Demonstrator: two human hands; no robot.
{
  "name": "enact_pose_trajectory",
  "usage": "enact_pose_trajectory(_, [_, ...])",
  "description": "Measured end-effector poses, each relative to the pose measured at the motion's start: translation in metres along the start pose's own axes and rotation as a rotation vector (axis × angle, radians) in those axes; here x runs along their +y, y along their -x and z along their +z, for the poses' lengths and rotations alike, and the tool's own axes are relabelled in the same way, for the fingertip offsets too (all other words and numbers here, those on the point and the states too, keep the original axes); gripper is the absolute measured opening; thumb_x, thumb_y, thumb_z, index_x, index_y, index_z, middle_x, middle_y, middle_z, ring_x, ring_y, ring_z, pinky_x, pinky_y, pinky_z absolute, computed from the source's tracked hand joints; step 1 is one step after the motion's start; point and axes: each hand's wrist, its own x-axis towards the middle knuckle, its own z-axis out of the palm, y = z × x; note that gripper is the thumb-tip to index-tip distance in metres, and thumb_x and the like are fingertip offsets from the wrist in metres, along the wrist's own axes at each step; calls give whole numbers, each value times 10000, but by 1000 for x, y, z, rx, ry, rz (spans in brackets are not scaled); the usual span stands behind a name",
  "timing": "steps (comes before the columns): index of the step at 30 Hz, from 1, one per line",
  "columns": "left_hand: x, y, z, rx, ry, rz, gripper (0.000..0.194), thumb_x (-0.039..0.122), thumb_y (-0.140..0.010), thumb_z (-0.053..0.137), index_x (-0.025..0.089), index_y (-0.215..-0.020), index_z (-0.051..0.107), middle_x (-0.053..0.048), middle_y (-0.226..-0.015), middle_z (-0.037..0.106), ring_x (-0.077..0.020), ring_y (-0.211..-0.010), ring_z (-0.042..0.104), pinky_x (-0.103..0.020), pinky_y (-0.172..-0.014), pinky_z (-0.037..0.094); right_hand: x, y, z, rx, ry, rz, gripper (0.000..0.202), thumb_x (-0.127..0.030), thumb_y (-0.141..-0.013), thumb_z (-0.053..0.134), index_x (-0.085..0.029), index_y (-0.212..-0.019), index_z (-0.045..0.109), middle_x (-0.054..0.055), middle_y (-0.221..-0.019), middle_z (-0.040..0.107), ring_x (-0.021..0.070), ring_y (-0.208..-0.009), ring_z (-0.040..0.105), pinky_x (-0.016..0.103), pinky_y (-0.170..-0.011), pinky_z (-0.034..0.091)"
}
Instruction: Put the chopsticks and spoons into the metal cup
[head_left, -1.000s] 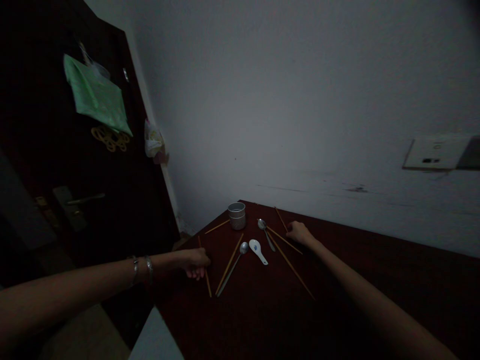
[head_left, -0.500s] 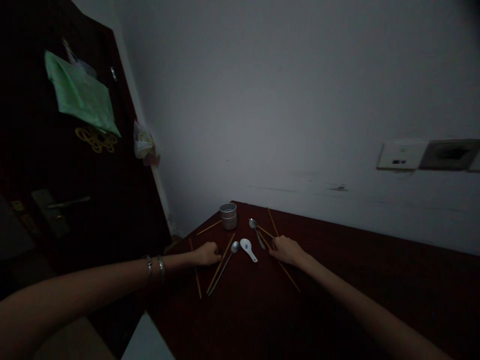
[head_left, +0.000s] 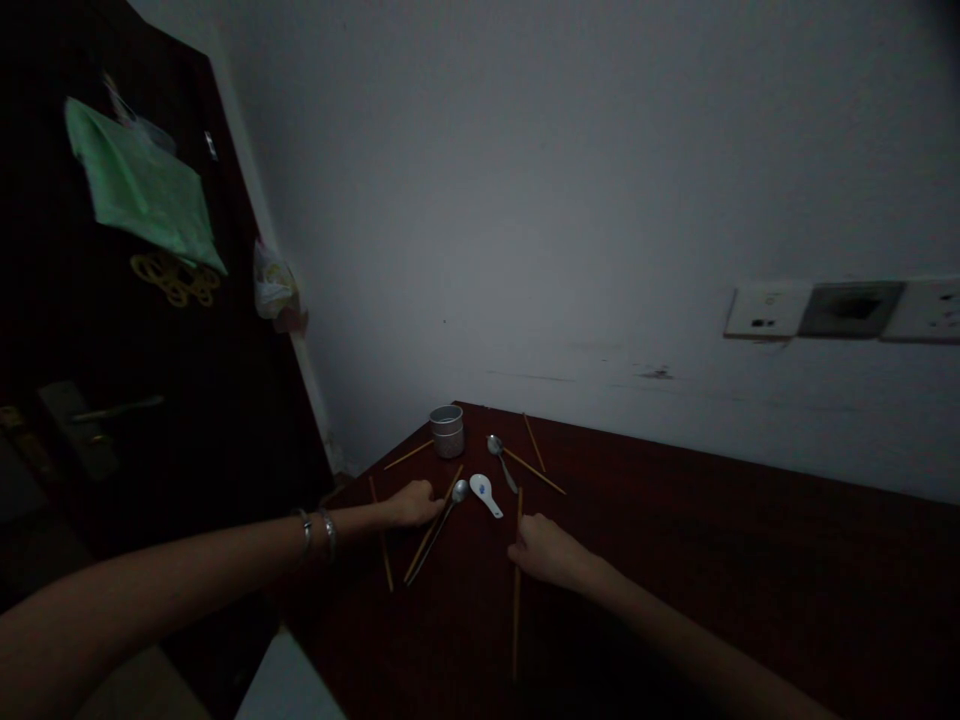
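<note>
My right hand is closed round a chopstick at the right of the spoons. My left hand has its fingers curled at a chopstick on the left; its fingertips touch or lie beside it, and the grip is unclear. Alongside that chopstick is a long metal spoon. A white ceramic spoon lies between my hands. Behind it a second metal spoon touches a slanting chopstick. A metal cup stands upright near the table's back corner.
Another chopstick lies near the wall, one beside the cup, and one passes under my left forearm. The dark red table meets a wall with sockets. A door is at left.
My right hand has moved left and towards me with a chopstick, which has swung nearly straight up and down in view. The other chopsticks stay behind. The camera has shifted slightly right.
</note>
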Motion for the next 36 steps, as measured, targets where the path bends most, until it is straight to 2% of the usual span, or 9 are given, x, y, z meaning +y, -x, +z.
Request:
enact_pose_trajectory(5, [3, -1, 2, 2, -64, 52, 337, 376, -752, 426, 104, -668, 607, -85, -694, 622, -159, -597, 589, -200, -457, 375, -16, 1, 9, 31, -13, -22, 283, -304, -762, 437, -114, -840, 632, 168, -882, 645, 249, -811, 627, 289, -614, 449])
enact_pose_trajectory(9, [7, 4, -2, -35, -62, 0, 274, 325, -725, 457, 99, -667, 601, -87, -676, 623, -151, -572, 584, -199, -464, 396, -19, 6, 8, 40, -23, -25, 322, -352, -785, 420, -113, -822, 633, 164, -841, 647, 255, -790, 629, 303, -618, 452])
enact_pose_trajectory(16, [2, 16, -10, -154, 22, -41, 286, 298, -708, 432, 131, -486, 499, -57, -500, 557, -116, -403, 492, -206, -385, 379, -12, 16, 6, 65, -27, -43, 325, -362, -798, 412, -123, -773, 631, 149, -822, 653, 228, -770, 629, 271, -606, 437])
enact_pose_trajectory(21, [-1, 19, -17, -213, 60, -131, 246, 236, -681, 458, 130, -462, 496, -36, -441, 521, -107, -375, 463, -195, -360, 358, -7, 18, 8, 72, -37, -81, 324, -355, -810, 393, -145, -762, 635, 118, -789, 662, 206, -721, 637, 247, -566, 418])
enact_pose_trajectory(26, [7, 17, -26, -260, -116, -118, 309, 258, -714, 446, 121, -446, 513, -78, -457, 563, -147, -435, 526, -231, -430, 436, 3, 25, 2, 112, 31, -55, 350, -372, -826, 381, -142, -786, 642, 135, -827, 655, 226, -749, 633, 270, -590, 426])
enact_pose_trajectory(28, [14, 17, -32, -204, -222, -86, 310, 313, -732, 441, 113, -535, 575, -106, -553, 617, -187, -533, 589, -266, -501, 477, 10, 28, -2, 115, 53, -19, 383, -395, -834, 372, -135, -766, 644, 144, -826, 650, 230, -749, 632, 276, -601, 429])
enact_pose_trajectory(31, [32, 16, -46, 20, -384, 13, 307, 373, -718, 473, 115, -749, 637, -158, -804, 659, -267, -756, 628, -349, -627, 497, 23, 33, -7, 127, 79, 25, 400, -403, -842, 363, -133, -748, 643, 141, -827, 647, 228, -748, 633, 277, -608, 429])
enact_pose_trajectory(33, [48, 16, -57, 157, -482, 89, 299, 341, -722, 483, 117, -836, 644, -183, -908, 643, -298, -852, 610, -388, -697, 481, 33, 36, -10, 148, 114, 51, 394, -398, -842, 362, -133, -759, 641, 142, -841, 644, 233, -755, 632, 280, -607, 428])
enact_pose_trajectory(36, [74, 16, -71, 288, -555, 170, 281, 260, -757, 437, 110, -861, 650, -194, -908, 636, -295, -886, 597, -402, -750, 453, 49, 41, -15, 184, 170, 92, 385, -384, -848, 353, -135, -790, 640, 146, -860, 640, 241, -782, 628, 291, -621, 427])
